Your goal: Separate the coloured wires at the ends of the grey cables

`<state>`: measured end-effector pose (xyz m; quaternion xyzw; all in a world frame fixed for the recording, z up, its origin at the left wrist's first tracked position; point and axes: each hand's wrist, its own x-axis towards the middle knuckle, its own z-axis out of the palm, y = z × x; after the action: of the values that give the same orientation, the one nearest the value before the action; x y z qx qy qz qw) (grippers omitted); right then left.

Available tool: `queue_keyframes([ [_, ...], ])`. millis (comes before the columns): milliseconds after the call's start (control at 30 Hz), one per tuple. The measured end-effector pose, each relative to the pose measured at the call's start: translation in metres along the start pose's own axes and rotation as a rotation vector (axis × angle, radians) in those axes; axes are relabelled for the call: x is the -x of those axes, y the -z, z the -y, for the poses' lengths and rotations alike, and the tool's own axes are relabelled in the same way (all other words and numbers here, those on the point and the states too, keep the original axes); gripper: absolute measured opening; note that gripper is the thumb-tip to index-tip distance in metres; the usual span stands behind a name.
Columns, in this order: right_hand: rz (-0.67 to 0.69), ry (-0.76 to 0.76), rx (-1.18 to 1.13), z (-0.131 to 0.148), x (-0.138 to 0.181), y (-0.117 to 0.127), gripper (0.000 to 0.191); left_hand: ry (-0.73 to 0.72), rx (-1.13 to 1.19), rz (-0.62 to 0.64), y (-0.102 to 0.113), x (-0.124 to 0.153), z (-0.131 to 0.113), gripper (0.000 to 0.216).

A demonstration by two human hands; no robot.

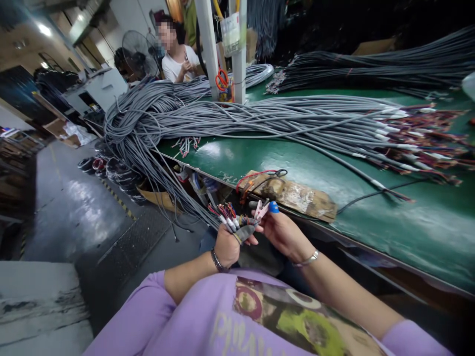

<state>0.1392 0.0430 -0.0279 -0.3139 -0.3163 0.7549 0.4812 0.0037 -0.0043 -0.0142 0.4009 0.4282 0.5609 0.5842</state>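
Note:
My left hand (227, 247) is closed around the ends of several grey cables (193, 210), just in front of the bench edge. White bands (230, 222) and bare coloured wires (227, 210) stick up out of that grip. A grey cover (245, 232) wraps the thumb of this hand. Close on its right, my right hand (282, 235) pinches a pale pink clip (261, 210) that looks like a clothes peg. A blue cover (273, 206) sits on one of its fingertips. What lies between the two hands is partly hidden by the fingers.
A long bundle of grey cables (260, 116) lies along the green bench (401, 222), fanned ends at right. A taped wooden block (293, 195) rests at the near edge. Black cables (371, 74) lie behind. Across the bench, a person (180, 62) sits beyond a white post (208, 44).

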Motion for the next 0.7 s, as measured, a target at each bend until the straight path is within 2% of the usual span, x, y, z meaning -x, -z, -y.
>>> queue_keyframes([
  [100, 0.034, -0.040, -0.130, 0.002, -0.002, -0.005, 0.041, -0.005, -0.004, 0.010, 0.000, 0.000, 0.002, 0.034],
  [300, -0.030, -0.034, -0.188, 0.001, -0.003, -0.010, 0.040, 0.041, -0.030, -0.013, 0.001, 0.001, 0.004, 0.033],
  [567, -0.045, -0.134, -0.025, 0.001, 0.011, 0.009, 0.049, 0.087, -0.010, -0.003, 0.005, 0.008, 0.000, 0.042],
  [700, -0.100, -0.035, 0.166, 0.013, 0.032, 0.024, 0.044, 0.118, 0.026, -0.015, 0.010, 0.010, 0.000, 0.040],
])
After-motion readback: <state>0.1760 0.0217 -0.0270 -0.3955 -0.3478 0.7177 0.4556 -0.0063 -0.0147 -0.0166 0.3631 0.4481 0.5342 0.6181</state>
